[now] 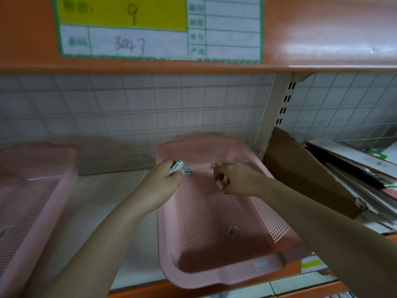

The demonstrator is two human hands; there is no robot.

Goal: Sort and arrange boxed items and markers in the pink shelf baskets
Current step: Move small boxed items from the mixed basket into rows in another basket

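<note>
The left hand (164, 179) has its fingers clamped on a small white-and-teal box (177, 165) at the pink basket's (217, 274) far rim. The right hand's (234, 179) fingers pinch a small pink item (219, 184) above the mesh floor. A loose box (232, 230) lies nearer than both hands. The basket sits on an orange-edged shelf (137, 292) before a wire-grid back.

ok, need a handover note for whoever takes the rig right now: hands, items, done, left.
Left hand: grips a small white-and-teal box at the far left rim of the perforated pink plastic basket.
Right hand: fingers curled over the basket's far end, pinching a small pale item; too blurred to identify.
In the basket: another small teal-marked box at the far end, a small barcoded box lying loose mid-floor.
Second pink basket sits to the left.
Done: little arranged.
Left: place held items, line up the loose box.
</note>
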